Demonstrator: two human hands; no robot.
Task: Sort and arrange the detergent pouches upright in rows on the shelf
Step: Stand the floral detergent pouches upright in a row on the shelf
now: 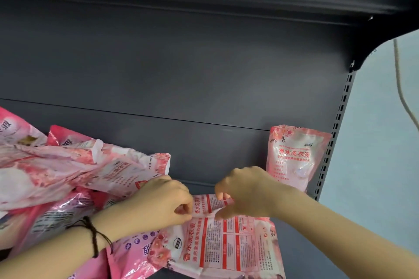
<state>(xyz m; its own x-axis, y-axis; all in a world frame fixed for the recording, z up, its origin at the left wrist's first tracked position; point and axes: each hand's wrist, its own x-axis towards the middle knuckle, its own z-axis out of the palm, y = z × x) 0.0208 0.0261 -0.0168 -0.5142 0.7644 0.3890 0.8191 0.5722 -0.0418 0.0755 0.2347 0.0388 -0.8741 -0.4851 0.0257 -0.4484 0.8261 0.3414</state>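
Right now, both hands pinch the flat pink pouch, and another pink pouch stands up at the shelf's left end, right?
No. The head view shows the upright pink plastic detergent pouch at the right end of the dark grey metal shelf, not the left. The left hand and right hand do pinch the flat pink plastic pouch in front.

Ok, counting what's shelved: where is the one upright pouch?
Head view, far right: the upright pouch stands against the back panel beside the slotted post, behind the right hand, which with the left hand pinches a flat pouch.
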